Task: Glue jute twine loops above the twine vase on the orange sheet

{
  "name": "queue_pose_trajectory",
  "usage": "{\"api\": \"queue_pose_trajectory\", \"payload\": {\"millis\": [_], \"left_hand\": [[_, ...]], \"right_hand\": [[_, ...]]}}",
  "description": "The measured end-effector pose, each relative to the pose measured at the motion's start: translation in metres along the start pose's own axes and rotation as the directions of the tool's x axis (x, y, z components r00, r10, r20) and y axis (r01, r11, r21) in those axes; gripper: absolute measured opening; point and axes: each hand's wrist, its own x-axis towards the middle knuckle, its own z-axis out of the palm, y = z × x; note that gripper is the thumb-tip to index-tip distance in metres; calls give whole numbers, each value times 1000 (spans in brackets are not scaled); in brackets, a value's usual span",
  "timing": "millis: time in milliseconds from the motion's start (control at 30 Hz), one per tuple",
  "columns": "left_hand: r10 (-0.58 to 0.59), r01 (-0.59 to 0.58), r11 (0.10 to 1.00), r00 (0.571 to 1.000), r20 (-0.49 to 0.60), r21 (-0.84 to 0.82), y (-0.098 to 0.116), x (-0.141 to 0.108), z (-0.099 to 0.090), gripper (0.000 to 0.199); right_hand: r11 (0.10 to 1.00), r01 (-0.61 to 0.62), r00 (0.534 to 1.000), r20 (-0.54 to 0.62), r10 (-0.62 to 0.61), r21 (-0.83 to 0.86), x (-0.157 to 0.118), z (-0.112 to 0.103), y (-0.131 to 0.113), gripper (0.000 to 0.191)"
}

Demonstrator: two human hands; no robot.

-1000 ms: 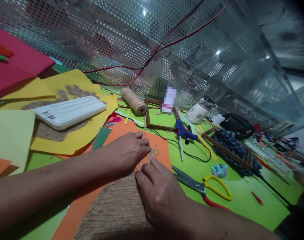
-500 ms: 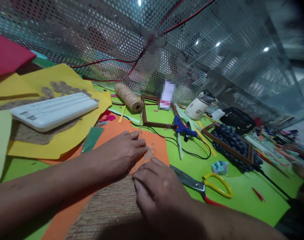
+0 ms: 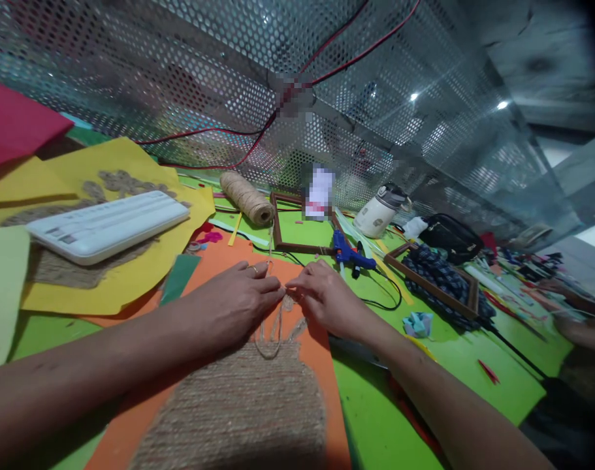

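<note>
An orange sheet [image 3: 336, 418] lies in front of me, and rows of brown jute twine [image 3: 238, 405] cover its lower part as a vase-like shape. Above those rows a loose loop and thin lines of twine run up the sheet. My left hand [image 3: 241, 297] rests on the sheet from the left, its bent fingers closed over the twine. From the right, my right hand [image 3: 324, 297] pinches the twine at the same spot, fingertips almost touching the left ones. A strand leads from there up to the twine spool [image 3: 247, 199]. The fingertips hide the exact hold.
Beyond the hands are a brown frame [image 3: 302, 249], a blue glue gun [image 3: 351, 253] with its cord and a white bottle [image 3: 379, 212]. Scissors [image 3: 360, 352] lie under my right forearm. At left, a white power bank [image 3: 111, 225] sits on yellow sheets [image 3: 145, 277]. A perforated metal panel [image 3: 179, 78] stands behind.
My right hand has moved up and away from the twine rows to the fingertips of my left hand, uncovering the loop. The left hand has stayed nearly in place.
</note>
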Motion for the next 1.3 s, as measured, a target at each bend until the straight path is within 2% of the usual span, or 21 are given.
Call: {"api": "queue_pose_trajectory", "payload": {"millis": [200,467,600,733,833,900,1133,1300], "left_hand": [[-9,9,1000,1000,20,0,1,-1,-1,15],[-63,60,992,998,-30,-108,-1,-3,5,25],[-71,63,984,996,-45,-167,0,-1,3,26],[-152,157,973,987,43,-170,3,-2,-2,27],[-253,264,952,964,87,-154,4,-3,-5,27],[-274,284,945,958,83,-164,4,-4,-6,28],[-104,95,976,994,-36,-196,-2,-5,2,34],[-106,90,973,992,-64,-211,-2,-6,4,31]], "right_hand": [[999,9,996,86,-6,-41,3,1,3,33],[987,65,992,112,-48,-147,1,-2,-9,22],[1000,3,996,85,-3,-3,3,4,-1,27],[983,-42,997,65,31,176,6,9,10,32],[985,-46,998,60,36,165,6,10,11,31],[991,-44,997,73,35,128,5,8,8,32],[995,-44,994,103,35,87,3,4,1,36],[986,-37,998,55,29,165,5,6,7,35]]}}
